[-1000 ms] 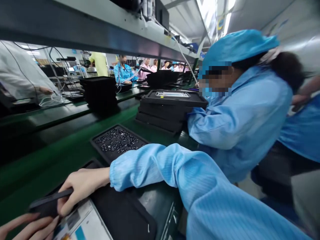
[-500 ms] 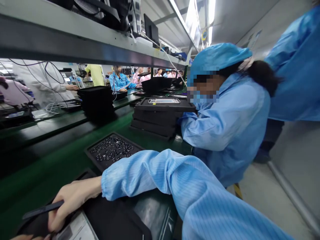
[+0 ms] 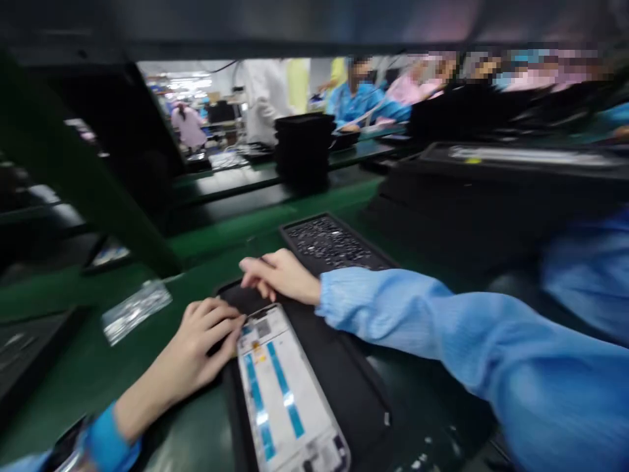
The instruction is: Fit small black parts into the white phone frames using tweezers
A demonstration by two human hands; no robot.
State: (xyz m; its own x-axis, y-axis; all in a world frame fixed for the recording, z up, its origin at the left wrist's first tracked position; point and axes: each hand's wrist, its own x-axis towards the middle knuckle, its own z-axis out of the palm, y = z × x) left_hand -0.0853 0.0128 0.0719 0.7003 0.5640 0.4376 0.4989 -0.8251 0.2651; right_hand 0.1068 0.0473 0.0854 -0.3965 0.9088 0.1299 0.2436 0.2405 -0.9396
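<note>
A pale phone housing (image 3: pixel 282 393) with two blue strips lies tilted on a black foam tray (image 3: pixel 339 387). My left hand (image 3: pixel 209 341) is curled at its upper left edge, fingertips and thumb holding the rim there. Just above the housing's top end is my right hand (image 3: pixel 282 274), fingers bent closed. A slim dark tool (image 3: pixel 266 262), tweezers-like, barely shows between its thumb and forefinger; motion blurs it. Beyond that hand lies a black tray of small dark parts (image 3: pixel 329 241).
On the left a clear plastic bag (image 3: pixel 137 311) lies on the green bench, near a slanted green post (image 3: pixel 93 170). A black tray stack (image 3: pixel 472 203) and a co-worker's blue sleeve (image 3: pixel 590 275) are at right. Another tray stack (image 3: pixel 304 154) stands farther back.
My view has swung left and down, bringing the housing and my left hand fully into sight. My right hand now appears past the housing's top end, and less of the dark tool shows.
</note>
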